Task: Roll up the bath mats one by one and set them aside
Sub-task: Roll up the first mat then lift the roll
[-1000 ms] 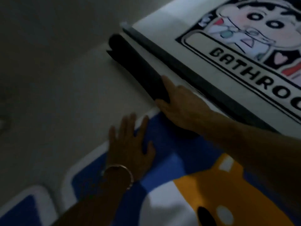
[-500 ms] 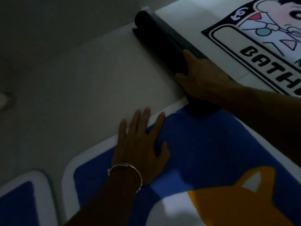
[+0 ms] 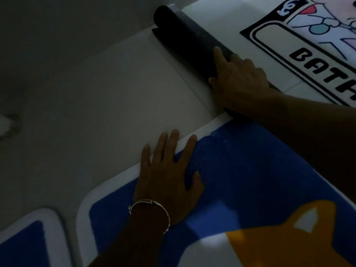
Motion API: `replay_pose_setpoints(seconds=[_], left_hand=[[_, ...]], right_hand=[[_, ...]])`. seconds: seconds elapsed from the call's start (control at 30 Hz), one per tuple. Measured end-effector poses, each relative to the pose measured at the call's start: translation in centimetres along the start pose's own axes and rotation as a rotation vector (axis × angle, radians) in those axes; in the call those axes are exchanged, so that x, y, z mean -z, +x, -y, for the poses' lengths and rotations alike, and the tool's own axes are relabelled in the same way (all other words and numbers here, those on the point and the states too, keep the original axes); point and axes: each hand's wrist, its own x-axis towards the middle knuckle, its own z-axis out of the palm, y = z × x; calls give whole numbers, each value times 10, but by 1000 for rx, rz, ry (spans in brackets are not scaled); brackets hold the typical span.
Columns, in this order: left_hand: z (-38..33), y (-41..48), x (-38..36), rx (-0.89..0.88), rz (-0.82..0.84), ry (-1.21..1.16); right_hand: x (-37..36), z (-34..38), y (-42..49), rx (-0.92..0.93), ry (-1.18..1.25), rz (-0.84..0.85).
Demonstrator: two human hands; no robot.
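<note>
Two hands apart, right hand [image 3: 238, 78] gripping dark rolled mat [image 3: 188, 41], left hand [image 3: 169, 170] flat on blue mat [image 3: 250, 166]

The rolled mat [image 3: 188, 41] lies far on the floor [image 3: 96, 89], the picture mat [image 3: 289, 60] just right of it. Two flat mats sit near: one [image 3: 260, 170] centre-right, another [image 3: 25, 241] at its left.
</note>
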Motion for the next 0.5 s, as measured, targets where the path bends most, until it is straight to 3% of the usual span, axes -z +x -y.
replay_pose_setpoints(seconds=[0.27, 0.5], left_hand=[[1, 1, 0, 6, 7, -19], [1, 0, -1, 0, 1, -18]], right_hand=[[-3, -3, 4, 42, 20, -42], [-3, -9, 8, 69, -141, -97]])
